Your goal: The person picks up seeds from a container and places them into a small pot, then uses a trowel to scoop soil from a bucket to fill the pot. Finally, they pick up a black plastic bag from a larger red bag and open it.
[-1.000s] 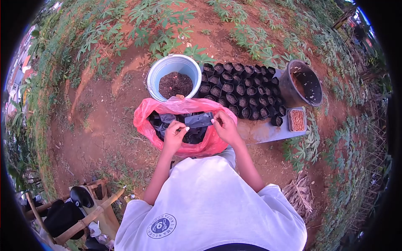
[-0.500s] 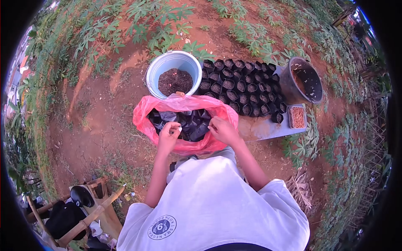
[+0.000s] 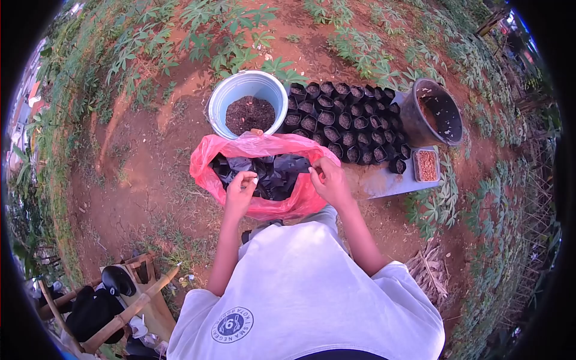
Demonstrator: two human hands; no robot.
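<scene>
A pink plastic bag (image 3: pixel 207 171) stands open in front of me, with several black plastic planting bags (image 3: pixel 279 187) inside it. My right hand (image 3: pixel 331 183) is at the bag's right side, its fingers pinched on the edge of one black planting bag (image 3: pixel 300 166). Over the left part of the opening, my left hand (image 3: pixel 241 187) is closed in a pinch. A small white spot shows at its fingertips, too small to name.
Beyond the pink bag is a light blue bucket (image 3: pixel 214 111) of dark soil. Rows of soil-filled black planting bags (image 3: pixel 345 123) stand on a grey board (image 3: pixel 390 187) to the right, beside a dark bucket (image 3: pixel 414 117) and a clear box of seeds (image 3: pixel 426 165). A bamboo seat (image 3: pixel 129 309) is at lower left.
My right hand has moved to the right and slightly up, drawing the edge of a black planting bag along. My left hand has shifted slightly up and left, still pinched.
</scene>
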